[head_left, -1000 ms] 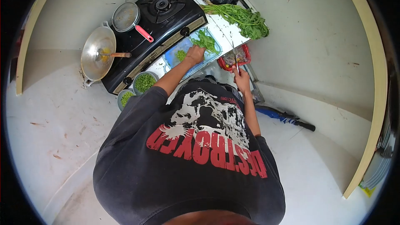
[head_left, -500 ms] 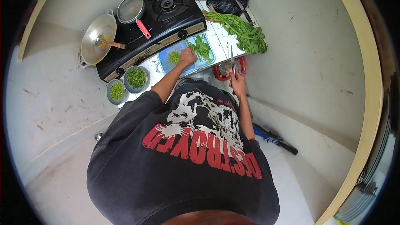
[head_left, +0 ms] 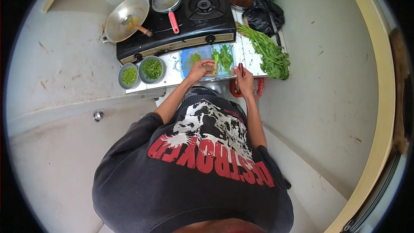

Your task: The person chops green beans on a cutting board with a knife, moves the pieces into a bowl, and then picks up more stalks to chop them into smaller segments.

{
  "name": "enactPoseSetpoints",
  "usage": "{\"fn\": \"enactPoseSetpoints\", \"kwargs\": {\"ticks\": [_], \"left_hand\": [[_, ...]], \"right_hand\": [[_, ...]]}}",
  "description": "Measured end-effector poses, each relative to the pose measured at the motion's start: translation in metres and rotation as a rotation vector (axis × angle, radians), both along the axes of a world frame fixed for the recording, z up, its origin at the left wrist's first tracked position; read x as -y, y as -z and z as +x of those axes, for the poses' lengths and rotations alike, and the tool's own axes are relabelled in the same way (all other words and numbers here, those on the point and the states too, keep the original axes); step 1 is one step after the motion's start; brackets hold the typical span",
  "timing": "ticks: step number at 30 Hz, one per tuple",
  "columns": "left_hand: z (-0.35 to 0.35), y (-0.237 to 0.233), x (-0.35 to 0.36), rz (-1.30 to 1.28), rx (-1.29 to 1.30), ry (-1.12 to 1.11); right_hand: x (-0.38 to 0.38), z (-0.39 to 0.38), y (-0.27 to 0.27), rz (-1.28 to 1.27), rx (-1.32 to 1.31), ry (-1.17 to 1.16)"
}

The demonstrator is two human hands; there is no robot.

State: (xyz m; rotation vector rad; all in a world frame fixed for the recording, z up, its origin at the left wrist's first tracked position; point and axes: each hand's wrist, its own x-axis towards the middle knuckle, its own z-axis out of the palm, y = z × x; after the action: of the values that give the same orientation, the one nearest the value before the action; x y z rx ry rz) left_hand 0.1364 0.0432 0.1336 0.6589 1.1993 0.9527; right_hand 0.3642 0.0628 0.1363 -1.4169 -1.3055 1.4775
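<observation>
My left hand (head_left: 202, 70) is over a blue cutting board (head_left: 186, 56), its fingers closed on a few pale green stems (head_left: 215, 61). Beside it on the board lie a small heap of chopped green pieces (head_left: 196, 57) and some loose leafy greens (head_left: 225, 56). At the board's right edge, my right hand (head_left: 246, 83) grips a knife by its dark reddish handle (head_left: 241, 68); I cannot make out the blade. One bowl (head_left: 163, 77) holds dark chopped greens, and a smaller bowl (head_left: 121, 82) holds lighter chopped pieces.
Behind the board stands a black gas stove (head_left: 177, 36) with a wok (head_left: 116, 25) and a red-handled strainer (head_left: 167, 0). To the right lie a bunch of leafy greens (head_left: 269, 54) and a black plastic bag (head_left: 263, 15). A red basket (head_left: 260, 88) sits below the counter edge.
My left hand has shifted from pressing on the board to lifting stems. The knife, earlier pointing up and away over the counter edge, has been turned in my right hand. The view has shifted too.
</observation>
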Motion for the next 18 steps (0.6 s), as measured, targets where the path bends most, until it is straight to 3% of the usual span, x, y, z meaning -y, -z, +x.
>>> {"fn": "enactPoseSetpoints", "kwargs": {"ticks": [8,12,18], "left_hand": [[-0.008,-0.040,0.032,0.059,-0.127,0.038],[-0.018,-0.033,0.046,0.057,-0.210,0.050],[-0.029,-0.025,0.058,0.072,-0.135,-0.044]], "right_hand": [[-0.015,-0.059,-0.022,0.052,-0.084,-0.191],[-0.012,-0.068,-0.017,-0.004,-0.081,-0.293],[0.000,-0.084,-0.017,-0.016,-0.083,-0.297]]}}
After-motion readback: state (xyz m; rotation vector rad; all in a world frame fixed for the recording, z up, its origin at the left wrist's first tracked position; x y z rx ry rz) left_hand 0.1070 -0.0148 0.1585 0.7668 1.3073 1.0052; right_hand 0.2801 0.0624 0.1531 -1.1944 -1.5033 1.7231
